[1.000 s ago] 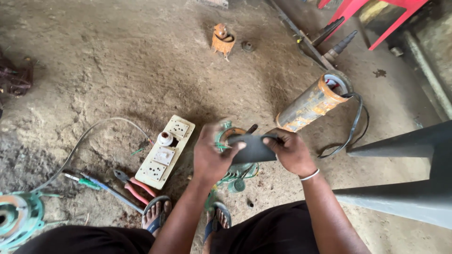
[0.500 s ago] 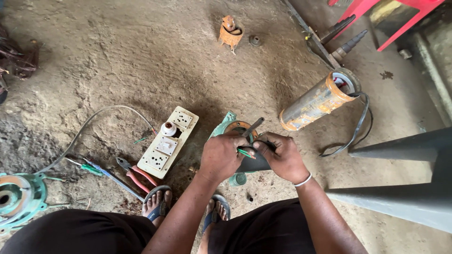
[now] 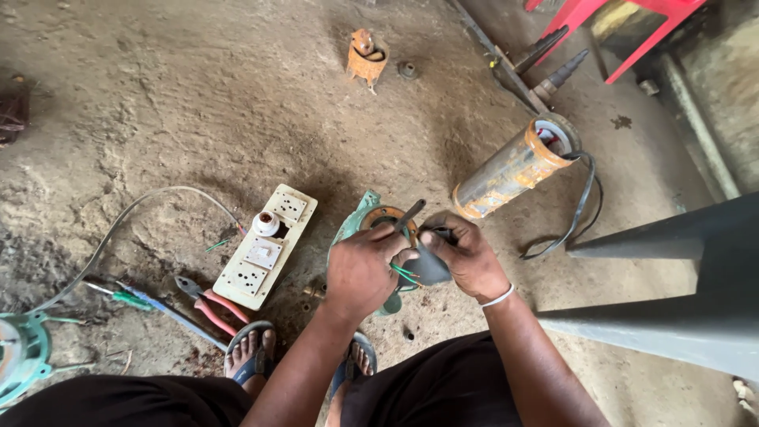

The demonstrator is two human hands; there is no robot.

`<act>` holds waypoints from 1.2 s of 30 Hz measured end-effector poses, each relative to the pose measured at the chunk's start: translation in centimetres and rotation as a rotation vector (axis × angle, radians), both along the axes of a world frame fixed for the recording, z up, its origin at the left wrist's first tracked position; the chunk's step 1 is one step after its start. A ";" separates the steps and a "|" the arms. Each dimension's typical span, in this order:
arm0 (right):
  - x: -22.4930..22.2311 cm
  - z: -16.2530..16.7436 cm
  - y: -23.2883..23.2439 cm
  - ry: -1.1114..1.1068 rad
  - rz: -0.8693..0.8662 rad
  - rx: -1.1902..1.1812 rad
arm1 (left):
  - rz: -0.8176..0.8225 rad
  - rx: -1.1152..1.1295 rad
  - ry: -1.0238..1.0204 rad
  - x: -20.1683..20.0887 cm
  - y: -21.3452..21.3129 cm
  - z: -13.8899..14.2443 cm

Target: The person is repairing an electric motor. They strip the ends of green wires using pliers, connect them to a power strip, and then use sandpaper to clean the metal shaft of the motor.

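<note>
Together, left hand (image 3: 360, 269) and right hand (image 3: 466, 257) fingers grip dark cable (image 3: 427, 267).

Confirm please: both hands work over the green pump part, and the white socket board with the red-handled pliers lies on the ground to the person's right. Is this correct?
Not quite. In the head view the white socket board and the red-handled pliers lie to the person's left, not right. The rest holds: the left hand and the right hand work over the green pump part.

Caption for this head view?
Both hands, left and right, grip a dark part above a green housing.
</note>
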State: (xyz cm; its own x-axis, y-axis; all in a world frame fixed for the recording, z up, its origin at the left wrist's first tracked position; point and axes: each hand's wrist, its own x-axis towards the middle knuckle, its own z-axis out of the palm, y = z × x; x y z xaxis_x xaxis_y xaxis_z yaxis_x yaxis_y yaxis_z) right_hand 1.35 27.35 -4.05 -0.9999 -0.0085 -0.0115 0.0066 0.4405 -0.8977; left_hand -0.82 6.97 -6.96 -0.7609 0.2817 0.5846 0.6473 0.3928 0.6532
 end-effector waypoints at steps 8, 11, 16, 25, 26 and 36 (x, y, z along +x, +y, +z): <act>0.1 -0.1 0.9 0.240 -0.135 -0.025 | -0.103 0.202 -0.553 -2.5 -1.2 -1.3; 0.2 -0.7 0.7 0.260 -0.100 -0.001 | -0.299 0.353 -0.764 -2.4 -0.8 -2.2; 0.5 -1.3 1.0 0.111 -0.113 -0.116 | -0.259 0.375 -0.829 -2.0 0.0 -2.0; -0.4 -3.0 1.9 -0.080 -0.161 -0.543 | -0.132 0.406 -0.373 -0.4 0.4 -0.1; -0.5 -3.2 2.0 -0.104 -0.154 -0.568 | -0.169 0.449 -0.328 -0.3 0.3 -0.1; 0.3 -1.4 2.5 -0.224 -0.095 -0.563 | -0.217 0.400 -0.327 -0.7 -0.3 0.5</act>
State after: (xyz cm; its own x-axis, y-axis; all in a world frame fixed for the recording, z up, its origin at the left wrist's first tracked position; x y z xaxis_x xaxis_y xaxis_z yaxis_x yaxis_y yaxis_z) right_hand 1.66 29.84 -5.50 -0.9704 0.0153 -0.2411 0.2380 -0.1124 -0.9647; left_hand -1.53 6.70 -6.45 -0.8697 0.2565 0.4216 0.4246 -0.0465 0.9042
